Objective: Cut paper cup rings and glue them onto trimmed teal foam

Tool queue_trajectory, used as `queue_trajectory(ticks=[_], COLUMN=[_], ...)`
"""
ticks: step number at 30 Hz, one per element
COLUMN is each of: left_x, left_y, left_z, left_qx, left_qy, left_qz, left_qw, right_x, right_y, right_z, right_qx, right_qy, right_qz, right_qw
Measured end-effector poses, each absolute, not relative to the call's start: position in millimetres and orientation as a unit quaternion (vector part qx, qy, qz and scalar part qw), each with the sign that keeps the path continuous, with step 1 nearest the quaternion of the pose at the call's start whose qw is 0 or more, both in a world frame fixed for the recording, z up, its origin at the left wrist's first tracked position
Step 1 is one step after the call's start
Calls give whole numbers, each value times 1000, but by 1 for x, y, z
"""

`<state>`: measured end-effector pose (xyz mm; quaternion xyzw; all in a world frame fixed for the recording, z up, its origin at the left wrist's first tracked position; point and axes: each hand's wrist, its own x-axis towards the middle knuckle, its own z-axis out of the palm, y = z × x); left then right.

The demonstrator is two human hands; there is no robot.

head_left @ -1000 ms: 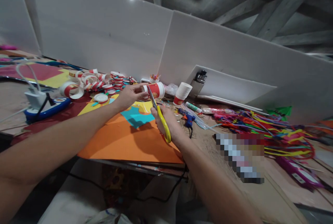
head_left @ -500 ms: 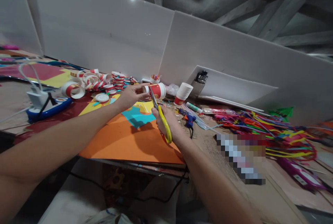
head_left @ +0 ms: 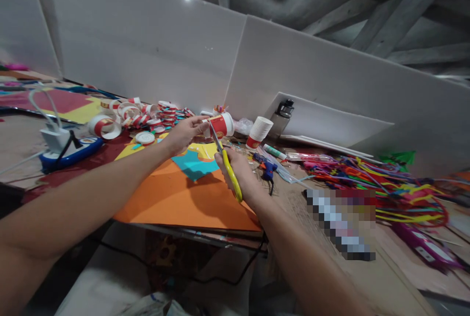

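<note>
A red and white paper cup (head_left: 222, 125) lies on its side in the air, gripped near its left end by my left hand (head_left: 187, 133). My right hand (head_left: 237, 169) is closed around the yellow handles of a pair of scissors (head_left: 231, 174). The blades point up and to the left, against the cup close to my left fingertips; how far they cut in is too small to tell. Below both hands lie an orange sheet (head_left: 176, 201) and a teal paper piece (head_left: 194, 164).
A stack of paper cups (head_left: 259, 132) and a dark bottle (head_left: 281, 117) stand behind. Nearby is a blue glue gun (head_left: 266, 166). Colourful pipe cleaners (head_left: 374, 179) spread at right; cut cup rings (head_left: 128, 112) and a blue power strip (head_left: 73, 152) are at left.
The scissor handles have come closer together and the blades have closed on the cup. The cup has tilted slightly in my left hand. Both arms are almost where they were.
</note>
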<state>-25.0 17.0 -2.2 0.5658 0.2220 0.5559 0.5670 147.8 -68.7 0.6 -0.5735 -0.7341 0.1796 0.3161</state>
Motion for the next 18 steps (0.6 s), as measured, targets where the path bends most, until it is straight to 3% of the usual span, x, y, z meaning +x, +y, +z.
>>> queue_trajectory(ticks=[4,18], left_x=[-23,-27], left_y=[17,20], left_z=[-3,-4], left_qx=[571,656], left_qy=[212,274], left_qz=[565,543], left_qw=[557,446], right_x=[147,154], right_y=[-67,-65], right_z=[-1,-3], right_qx=[-582,-545], right_qy=[-746,-761], right_qz=[127,177], right_qw=[297,304])
